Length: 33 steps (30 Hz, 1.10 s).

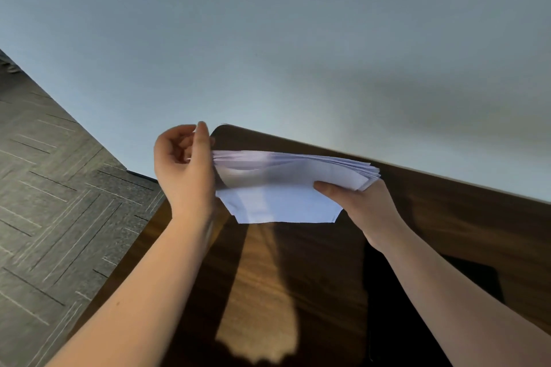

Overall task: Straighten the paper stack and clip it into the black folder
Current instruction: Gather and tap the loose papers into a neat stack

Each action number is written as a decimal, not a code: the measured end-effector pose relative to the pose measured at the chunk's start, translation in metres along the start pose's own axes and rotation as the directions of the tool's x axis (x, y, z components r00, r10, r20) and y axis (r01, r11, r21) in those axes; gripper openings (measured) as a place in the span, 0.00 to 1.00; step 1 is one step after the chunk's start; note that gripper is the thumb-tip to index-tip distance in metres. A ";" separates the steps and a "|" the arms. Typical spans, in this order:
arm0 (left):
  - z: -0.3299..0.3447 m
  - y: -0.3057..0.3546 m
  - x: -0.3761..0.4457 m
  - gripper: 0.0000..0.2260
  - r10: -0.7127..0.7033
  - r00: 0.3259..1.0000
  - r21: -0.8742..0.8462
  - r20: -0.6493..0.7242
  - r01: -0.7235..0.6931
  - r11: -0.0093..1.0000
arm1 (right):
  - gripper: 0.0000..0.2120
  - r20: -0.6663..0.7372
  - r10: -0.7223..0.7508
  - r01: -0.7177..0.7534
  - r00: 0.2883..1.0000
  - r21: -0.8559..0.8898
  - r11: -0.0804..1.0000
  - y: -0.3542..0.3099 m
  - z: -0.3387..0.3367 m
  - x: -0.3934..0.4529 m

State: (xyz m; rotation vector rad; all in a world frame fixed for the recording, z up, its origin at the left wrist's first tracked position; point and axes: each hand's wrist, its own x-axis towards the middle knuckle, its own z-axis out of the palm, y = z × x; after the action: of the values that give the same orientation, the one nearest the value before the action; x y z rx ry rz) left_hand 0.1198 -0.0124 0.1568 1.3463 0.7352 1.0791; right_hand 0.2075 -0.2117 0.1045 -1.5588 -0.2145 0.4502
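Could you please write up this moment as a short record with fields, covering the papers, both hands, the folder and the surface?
paper stack: white sheets, held up above the table, edges fanned and uneven
right hand: grips the stack's right end, thumb on top
left hand: at the stack's left edge, fingers curled; grip unclear
black folder: dark, flat on the table under the right forearm, partly hidden
table: dark wood, against a pale wall
clip: not visible
task stage: stack not yet squared, not in the folder
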 end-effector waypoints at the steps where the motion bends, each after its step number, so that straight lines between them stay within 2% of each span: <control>1: -0.001 -0.004 -0.002 0.05 -0.028 0.999 -0.010 -0.023 0.028 1.000 | 0.16 0.019 0.010 -0.010 1.000 -0.010 1.000 0.001 0.000 0.000; 4: 0.001 -0.014 -0.010 0.16 -0.076 0.996 -0.032 -0.050 0.074 0.997 | 0.14 0.077 0.011 -0.004 0.997 -0.084 0.996 0.001 0.002 0.000; 7: 0.001 -0.019 -0.013 0.20 -0.071 0.997 -0.056 0.013 0.072 0.996 | 0.05 0.033 0.025 -0.022 0.999 -0.073 0.997 0.002 0.006 0.002; 8: -0.001 -0.023 -0.010 0.22 -0.053 0.996 -0.054 0.075 0.058 0.997 | 0.02 0.004 0.033 -0.033 0.999 -0.052 0.998 0.002 0.007 0.002; 9: -0.003 -0.026 -0.008 0.29 -0.040 0.987 -0.049 0.153 0.049 0.998 | 0.01 -0.013 0.034 -0.035 0.999 -0.033 0.999 0.002 0.007 0.002; 11: -0.009 -0.037 -0.001 0.45 -0.037 0.943 -0.028 0.330 0.049 0.998 | 0.01 -0.012 0.025 -0.025 1.000 0.008 1.000 0.002 0.005 0.001; 12: -0.012 -0.041 0.001 0.49 -0.053 0.912 -0.014 0.406 0.064 0.998 | 0.02 -0.002 0.019 -0.018 1.000 0.026 0.999 0.001 0.003 -0.001; 15: -0.019 -0.050 0.002 0.42 -0.131 0.850 -0.010 0.511 0.158 0.987 | 0.06 0.036 -0.001 -0.002 0.999 0.067 0.998 0.004 -0.002 -0.004; 20: -0.033 -0.073 -0.010 0.36 -0.309 0.815 0.023 0.491 0.343 0.939 | 0.22 0.100 0.044 -0.043 0.994 -0.013 0.999 0.020 -0.005 -0.007; 23: -0.039 -0.082 -0.021 0.28 -0.402 0.764 0.109 0.504 0.406 0.908 | 0.18 0.120 0.048 -0.048 0.992 0.001 0.999 0.023 -0.004 -0.010; 25: -0.042 -0.086 -0.028 0.29 -0.406 0.752 0.144 0.518 0.392 0.909 | 0.18 0.131 0.048 -0.048 0.990 0.001 0.999 0.026 -0.003 -0.012; 26: -0.043 -0.087 -0.031 0.30 -0.409 0.750 0.153 0.520 0.389 0.908 | 0.19 0.131 0.047 -0.048 0.990 0.001 0.999 0.027 -0.002 -0.013; 29: -0.046 -0.087 -0.033 0.20 -0.409 0.768 0.140 0.493 0.394 0.909 | 0.20 0.097 0.037 -0.041 0.995 0.032 0.999 0.026 -0.002 -0.015; 33: -0.050 -0.083 -0.025 0.18 -0.410 0.772 0.124 0.485 0.404 0.906 | 0.18 0.070 0.012 -0.015 0.997 0.040 0.999 0.024 -0.008 -0.015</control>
State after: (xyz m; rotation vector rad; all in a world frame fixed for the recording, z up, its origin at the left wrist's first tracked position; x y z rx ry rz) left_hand 0.0802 -0.0072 0.0650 1.3194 0.5986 0.3445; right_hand 0.1941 -0.2264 0.0831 -1.5065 -0.2473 0.5171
